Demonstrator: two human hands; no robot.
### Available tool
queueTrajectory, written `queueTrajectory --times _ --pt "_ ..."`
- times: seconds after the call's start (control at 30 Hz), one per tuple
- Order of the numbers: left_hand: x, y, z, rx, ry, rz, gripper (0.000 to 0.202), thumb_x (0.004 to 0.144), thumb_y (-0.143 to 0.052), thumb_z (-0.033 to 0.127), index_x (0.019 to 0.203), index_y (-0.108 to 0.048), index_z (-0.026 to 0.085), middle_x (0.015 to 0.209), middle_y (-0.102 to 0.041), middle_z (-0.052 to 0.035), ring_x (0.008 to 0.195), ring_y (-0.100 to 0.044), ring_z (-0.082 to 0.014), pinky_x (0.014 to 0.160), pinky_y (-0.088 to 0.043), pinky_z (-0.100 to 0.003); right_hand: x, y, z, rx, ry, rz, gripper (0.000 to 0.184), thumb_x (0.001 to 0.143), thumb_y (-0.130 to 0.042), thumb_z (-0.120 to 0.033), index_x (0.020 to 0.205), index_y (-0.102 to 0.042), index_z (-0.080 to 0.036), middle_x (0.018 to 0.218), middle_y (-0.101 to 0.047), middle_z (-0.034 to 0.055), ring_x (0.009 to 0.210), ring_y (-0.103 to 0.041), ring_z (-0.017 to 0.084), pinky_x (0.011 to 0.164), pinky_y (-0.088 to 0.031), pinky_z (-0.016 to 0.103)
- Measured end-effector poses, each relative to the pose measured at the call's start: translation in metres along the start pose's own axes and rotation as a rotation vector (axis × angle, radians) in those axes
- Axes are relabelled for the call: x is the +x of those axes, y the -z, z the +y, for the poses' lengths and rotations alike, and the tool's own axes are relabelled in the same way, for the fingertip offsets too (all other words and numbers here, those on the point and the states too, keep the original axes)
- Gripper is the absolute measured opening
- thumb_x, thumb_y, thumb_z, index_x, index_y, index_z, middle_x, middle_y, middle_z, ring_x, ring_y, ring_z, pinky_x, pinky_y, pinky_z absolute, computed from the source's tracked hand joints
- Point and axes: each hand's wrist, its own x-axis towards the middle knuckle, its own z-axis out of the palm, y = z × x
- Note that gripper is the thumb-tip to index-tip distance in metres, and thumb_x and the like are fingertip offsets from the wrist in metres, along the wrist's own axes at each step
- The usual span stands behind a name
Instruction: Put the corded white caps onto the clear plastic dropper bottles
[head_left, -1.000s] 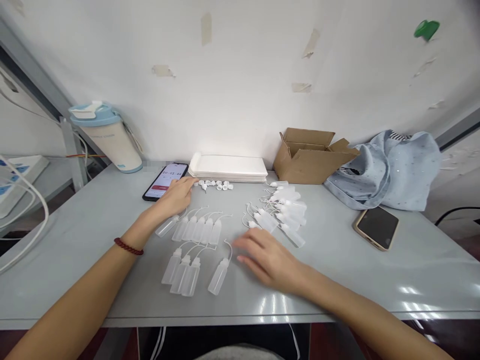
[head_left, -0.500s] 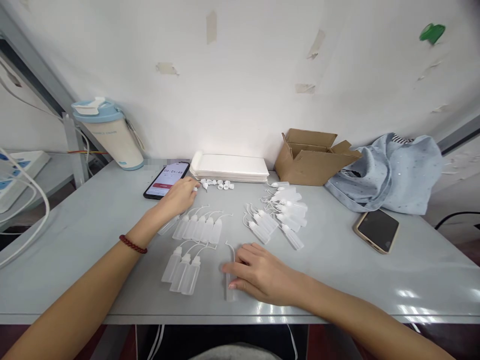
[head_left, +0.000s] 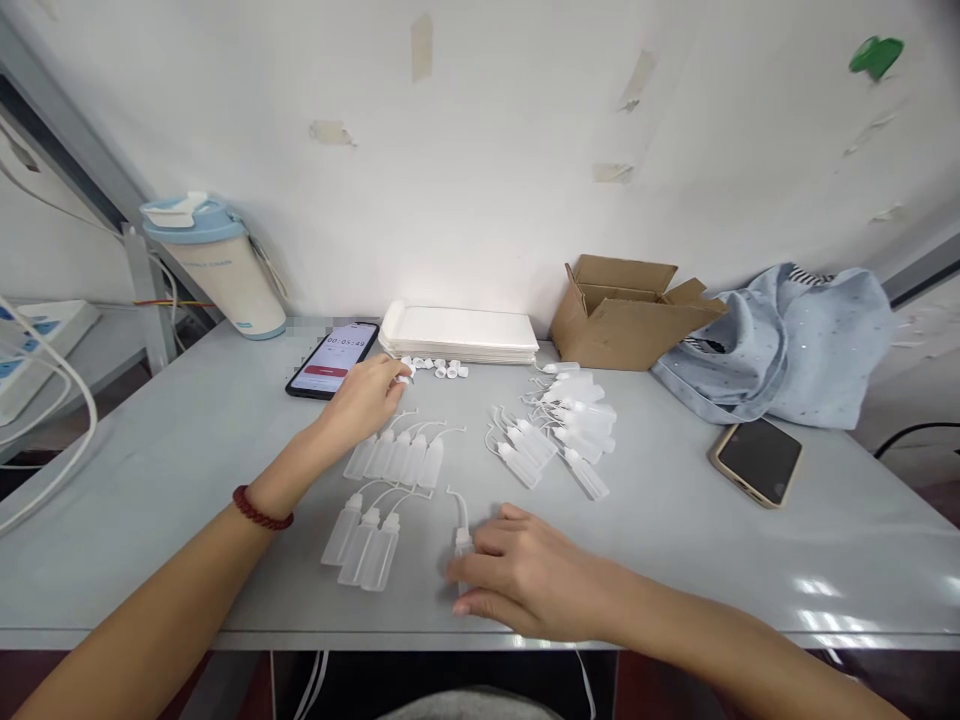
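Note:
My left hand [head_left: 369, 400] reaches to the left end of a row of small white caps [head_left: 440, 369], its fingertips closed on a cap [head_left: 406, 379] that is partly hidden. Near the front edge, my right hand [head_left: 529, 577] has its thumb and fingers around a translucent squeeze bottle [head_left: 463, 542] with a thin curved white strip at its top. The fingers cover its lower part. To the left lie three similar bottles [head_left: 380, 558], with another row of bottles [head_left: 412, 462] behind them. A looser pile of bottles [head_left: 581, 425] is on the right.
Behind the caps is a white stack of flat packets [head_left: 461, 335]. A phone showing a timer [head_left: 330, 365] and a tumbler [head_left: 225, 275] stand at left. An open cardboard box [head_left: 630, 320], a pale blue cloth bag [head_left: 802, 350] and a second phone [head_left: 759, 460] sit at right.
My left hand has moved slightly right along the caps. The right hand has come a little nearer the front edge, uncovering the top of its bottle.

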Motion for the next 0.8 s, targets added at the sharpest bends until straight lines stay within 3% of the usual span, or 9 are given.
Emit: queueTrajectory --times 0.1,0.2,0.4,0.53,0.8 --pt "-0.013 0.008 0.022 -0.206 0.015 -0.033 0.026 0.082 -0.049 0.030 0.096 -0.066 0.016 0.095 -0.069 -0.0067 0.082 -0.064 -0.0197 0.076 -0.051 -0.030 0.000 -0.003 0.004 0.037 -0.033 0.068 0.031 0.097 -0.041 -0.038 0.101 -0.063 -0.017 0.072 -0.059 0.0031 0.065 -0.052 0.014 0.070 -0.040 0.025" --pt "-0.027 0.019 0.043 -0.499 0.049 -0.230 0.027 0.081 -0.057 0.041 0.093 -0.066 0.018 0.090 -0.070 -0.0035 0.076 -0.064 -0.0178 0.066 -0.051 -0.026 -0.001 -0.005 0.012 0.026 -0.106 0.183 0.029 0.097 -0.041 -0.035 0.099 -0.063 -0.016 0.071 -0.058 0.0034 0.062 -0.051 0.014 0.064 -0.040 0.025" --pt "-0.038 0.027 0.060 -0.652 0.077 -0.475 0.026 0.080 -0.061 0.043 0.091 -0.068 0.021 0.075 -0.068 -0.0002 0.063 -0.061 -0.0147 0.055 -0.046 -0.023 -0.002 0.000 0.028 0.046 -0.241 0.394 0.025 0.096 -0.041 -0.028 0.099 -0.062 -0.015 0.074 -0.057 0.0040 0.063 -0.053 0.014 0.059 -0.041 0.024" --pt "-0.038 0.020 0.063 -0.712 0.098 -0.487 0.023 0.080 -0.062 0.040 0.092 -0.068 0.020 0.070 -0.066 0.0010 0.066 -0.060 -0.0144 0.056 -0.044 -0.023 -0.003 0.002 0.028 0.031 -0.185 0.455 0.022 0.094 -0.042 -0.022 0.100 -0.062 -0.014 0.075 -0.056 0.0044 0.064 -0.051 0.013 0.058 -0.040 0.023" --pt "-0.041 0.011 0.071 -0.829 0.113 -0.509 0.023 0.078 -0.064 0.040 0.089 -0.068 0.020 0.071 -0.065 0.0004 0.066 -0.059 -0.0144 0.053 -0.042 -0.022 -0.003 0.001 0.026 0.008 -0.104 0.411 0.024 0.089 -0.039 -0.013 0.096 -0.061 -0.015 0.070 -0.051 0.0028 0.063 -0.047 0.014 0.056 -0.040 0.024"
